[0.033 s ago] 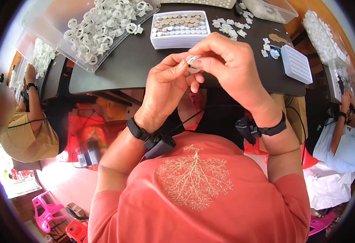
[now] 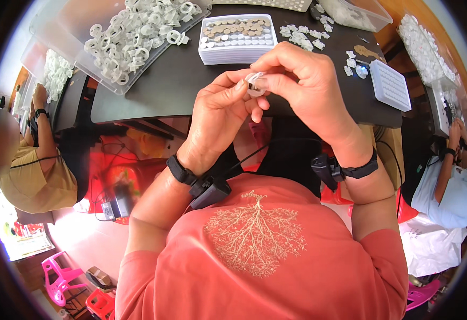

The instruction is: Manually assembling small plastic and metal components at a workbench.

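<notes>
Pinched between both hands, above the near table edge, is a small clear plastic ring-shaped part (image 2: 256,85). My left hand (image 2: 220,104) is closed on its left side with thumb and fingertips. From the right, my right hand (image 2: 302,77) grips its upper edge between thumb and forefinger; the fingertips hide some of the part. Beyond the hands stands a stack of white trays (image 2: 237,55), the top one holding round silvery and brownish discs (image 2: 238,26). Similar clear parts (image 2: 132,40) fill a transparent bin at the far left.
Small white plastic pieces (image 2: 302,36) lie on the dark table (image 2: 153,96) right of the trays. Further right are a lit bluish piece (image 2: 361,71) and a white slotted tray (image 2: 389,85). Co-workers sit at the left and right. A clear tub (image 2: 358,16) stands at the back right.
My right hand has shifted very slightly to the right, and a little more of the clear ring part shows between the fingers. Nothing else has visibly moved.
</notes>
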The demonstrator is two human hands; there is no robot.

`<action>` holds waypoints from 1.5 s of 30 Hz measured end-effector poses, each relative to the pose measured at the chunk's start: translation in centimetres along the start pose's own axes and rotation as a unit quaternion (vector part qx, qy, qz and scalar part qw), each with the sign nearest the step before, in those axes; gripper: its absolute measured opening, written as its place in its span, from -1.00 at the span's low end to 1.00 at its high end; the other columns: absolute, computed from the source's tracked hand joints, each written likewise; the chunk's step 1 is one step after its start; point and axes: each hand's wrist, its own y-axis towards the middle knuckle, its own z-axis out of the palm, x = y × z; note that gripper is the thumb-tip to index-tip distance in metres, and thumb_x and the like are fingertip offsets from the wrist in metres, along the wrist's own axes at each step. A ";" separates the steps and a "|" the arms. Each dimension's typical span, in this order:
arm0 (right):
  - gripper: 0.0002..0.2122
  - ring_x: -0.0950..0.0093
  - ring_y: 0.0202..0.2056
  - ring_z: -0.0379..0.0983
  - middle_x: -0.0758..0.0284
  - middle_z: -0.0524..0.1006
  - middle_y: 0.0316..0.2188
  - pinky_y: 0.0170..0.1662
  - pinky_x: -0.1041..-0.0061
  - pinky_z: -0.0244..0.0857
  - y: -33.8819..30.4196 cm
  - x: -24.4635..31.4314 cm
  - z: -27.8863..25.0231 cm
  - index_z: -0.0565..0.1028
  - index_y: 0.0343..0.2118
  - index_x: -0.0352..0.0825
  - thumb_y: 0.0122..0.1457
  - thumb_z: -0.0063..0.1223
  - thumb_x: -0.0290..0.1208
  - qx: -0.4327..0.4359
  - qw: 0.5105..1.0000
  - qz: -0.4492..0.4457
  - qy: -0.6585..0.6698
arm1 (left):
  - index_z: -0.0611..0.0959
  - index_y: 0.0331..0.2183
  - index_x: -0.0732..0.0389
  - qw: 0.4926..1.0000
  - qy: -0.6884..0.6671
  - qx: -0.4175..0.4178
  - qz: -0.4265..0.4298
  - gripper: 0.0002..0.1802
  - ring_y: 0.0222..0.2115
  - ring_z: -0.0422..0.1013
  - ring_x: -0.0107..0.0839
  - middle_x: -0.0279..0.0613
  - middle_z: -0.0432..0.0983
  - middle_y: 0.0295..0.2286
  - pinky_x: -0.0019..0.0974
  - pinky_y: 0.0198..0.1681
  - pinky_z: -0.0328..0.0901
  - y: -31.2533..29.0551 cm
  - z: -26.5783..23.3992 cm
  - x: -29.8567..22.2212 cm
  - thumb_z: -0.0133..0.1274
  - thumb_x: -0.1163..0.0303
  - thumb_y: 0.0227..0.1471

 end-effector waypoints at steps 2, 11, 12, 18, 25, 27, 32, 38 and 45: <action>-0.94 0.57 -0.54 0.53 0.31 0.52 -0.43 -0.47 0.57 0.40 0.5 0.4 -0.5 0.54 -0.38 -0.52 0.15 0.02 -0.72 0.024 0.999 0.030 0.032 | 0.49 -0.05 0.43 1.000 0.004 -0.006 0.001 -0.69 -0.35 0.52 -0.17 0.06 0.55 -0.22 -0.27 -0.38 0.37 0.0 0.0 -0.1 -0.02 0.40 0.28; -0.93 0.56 -0.54 0.51 0.27 0.51 -0.42 -0.46 0.58 0.38 0.4 0.4 -0.2 0.53 -0.38 -0.55 0.17 -0.01 -0.71 0.036 0.996 0.071 0.037 | 0.49 -0.05 0.45 1.000 0.008 -0.006 0.000 -0.67 -0.36 0.53 -0.19 0.05 0.55 -0.23 -0.29 -0.38 0.37 0.1 0.0 -0.1 -0.03 0.38 0.29; -0.93 0.56 -0.54 0.51 0.27 0.51 -0.42 -0.46 0.58 0.38 0.4 0.4 -0.2 0.53 -0.38 -0.55 0.17 -0.01 -0.71 0.037 0.996 0.071 0.038 | 0.49 -0.05 0.45 1.000 0.005 -0.006 -0.002 -0.67 -0.36 0.53 -0.19 0.05 0.55 -0.23 -0.29 -0.38 0.37 0.1 0.1 -0.1 -0.03 0.38 0.29; -0.92 0.60 -0.46 0.50 0.35 0.53 -0.42 -0.37 0.61 0.39 0.4 0.4 -0.2 0.57 -0.32 -0.47 0.20 0.05 -0.70 0.053 0.991 0.105 0.056 | 0.50 -0.05 0.46 1.000 0.004 -0.003 -0.001 -0.67 -0.36 0.53 -0.20 0.04 0.56 -0.22 -0.29 -0.38 0.37 0.2 0.0 -0.1 -0.03 0.38 0.29; -0.90 0.54 -0.42 0.52 0.34 0.50 -0.44 -0.39 0.58 0.38 0.2 -0.4 0.0 0.57 -0.31 -0.41 0.17 0.06 -0.71 0.021 0.993 -0.021 -0.111 | 0.51 -0.06 0.46 1.000 0.001 -0.009 -0.007 -0.67 -0.36 0.53 -0.21 0.03 0.56 -0.23 -0.30 -0.38 0.36 0.4 -0.2 0.0 -0.02 0.37 0.28; -0.90 0.53 -0.41 0.53 0.34 0.50 -0.44 -0.39 0.57 0.37 0.3 -0.5 0.0 0.57 -0.30 -0.41 0.17 0.07 -0.71 0.021 0.992 -0.036 -0.116 | 0.51 -0.06 0.45 1.000 0.002 0.002 -0.006 -0.67 -0.36 0.52 -0.22 0.03 0.56 -0.23 -0.31 -0.39 0.36 0.5 -0.3 0.0 -0.02 0.37 0.28; -0.90 0.44 -0.58 0.49 0.30 0.46 -0.48 -0.53 0.48 0.38 0.2 -0.8 0.5 0.54 -0.38 -0.39 0.04 0.08 -0.71 0.003 0.984 -0.094 -0.151 | 0.51 -0.06 0.45 1.000 0.001 -0.002 -0.006 -0.67 -0.38 0.52 -0.23 0.02 0.57 -0.23 -0.31 -0.40 0.36 0.3 -0.2 0.0 -0.02 0.37 0.28; -0.80 0.34 -0.50 0.47 0.30 0.45 -0.45 -0.50 0.43 0.39 -0.5 -1.2 1.4 0.56 -0.34 -0.33 -0.08 0.15 -0.67 -0.035 0.962 -0.152 -0.226 | 0.51 -0.06 0.44 1.000 -0.005 -0.003 -0.010 -0.68 -0.40 0.52 -0.23 0.02 0.58 -0.24 -0.30 -0.41 0.37 0.0 -0.3 -0.1 -0.03 0.37 0.28; -0.88 0.51 -0.56 0.48 0.35 0.45 -0.41 -0.47 0.54 0.38 -0.6 -1.7 1.5 0.53 -0.35 -0.37 0.07 0.11 -0.71 -0.048 0.989 -0.086 -0.110 | 0.52 -0.08 0.42 1.000 -0.008 -0.018 0.000 -0.70 -0.41 0.53 -0.21 0.00 0.57 -0.27 -0.30 -0.43 0.37 0.0 -0.1 0.1 -0.01 0.37 0.28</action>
